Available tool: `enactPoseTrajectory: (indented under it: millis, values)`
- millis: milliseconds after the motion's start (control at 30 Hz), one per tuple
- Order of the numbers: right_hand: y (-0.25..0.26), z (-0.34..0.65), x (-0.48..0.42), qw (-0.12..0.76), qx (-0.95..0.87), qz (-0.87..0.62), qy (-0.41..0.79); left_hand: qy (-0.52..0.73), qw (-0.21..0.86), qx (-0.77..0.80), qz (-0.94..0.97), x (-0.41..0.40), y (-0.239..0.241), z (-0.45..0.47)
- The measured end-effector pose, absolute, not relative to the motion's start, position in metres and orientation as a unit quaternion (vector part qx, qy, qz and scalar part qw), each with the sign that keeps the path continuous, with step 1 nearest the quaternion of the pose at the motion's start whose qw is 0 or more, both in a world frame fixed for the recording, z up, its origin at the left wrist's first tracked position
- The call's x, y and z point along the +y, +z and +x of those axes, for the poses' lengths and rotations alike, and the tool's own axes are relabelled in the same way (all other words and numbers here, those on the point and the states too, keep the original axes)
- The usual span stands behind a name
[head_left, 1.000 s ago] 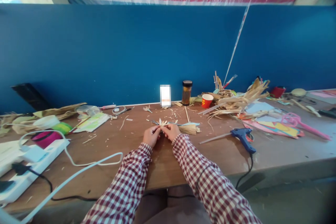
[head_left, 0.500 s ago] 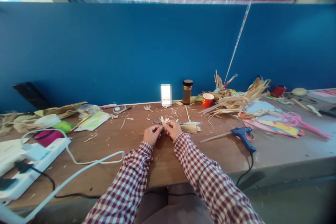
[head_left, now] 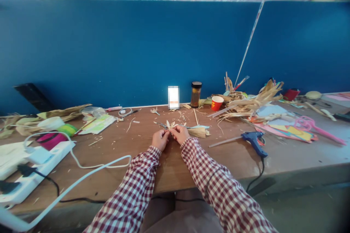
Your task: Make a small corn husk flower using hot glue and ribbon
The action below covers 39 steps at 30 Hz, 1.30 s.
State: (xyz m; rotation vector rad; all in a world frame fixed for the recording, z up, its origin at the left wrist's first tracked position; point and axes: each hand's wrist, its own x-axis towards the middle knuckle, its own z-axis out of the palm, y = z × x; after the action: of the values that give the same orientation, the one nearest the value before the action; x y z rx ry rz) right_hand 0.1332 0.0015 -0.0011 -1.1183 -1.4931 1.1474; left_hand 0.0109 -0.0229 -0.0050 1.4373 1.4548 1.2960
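- Left hand (head_left: 160, 139) and right hand (head_left: 180, 133) meet, fingers pinched together on a small husk flower (head_left: 171, 125).
- Blue glue gun (head_left: 253, 140) lies on the tabletop (head_left: 169, 167), well right.

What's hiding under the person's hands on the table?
A pale straw flower pokes out between the left hand and right hand, which both pinch it. The hands cover its lower part. Beneath them is the wooden table.

I see the left hand (head_left: 161, 139) now pressed closer against the right hand (head_left: 180, 134), and the straw flower (head_left: 171, 124) sits slightly farther away.
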Motion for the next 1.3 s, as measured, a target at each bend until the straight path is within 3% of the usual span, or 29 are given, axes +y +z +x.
enactPoseTrajectory:
  millis: [1300]
  values:
    - [-0.0061,0.1324,0.0048,0.483,-0.588,-0.444,0.473,0.525,0.368,0.536,0.550,-0.0253,-0.0007,0.0100]
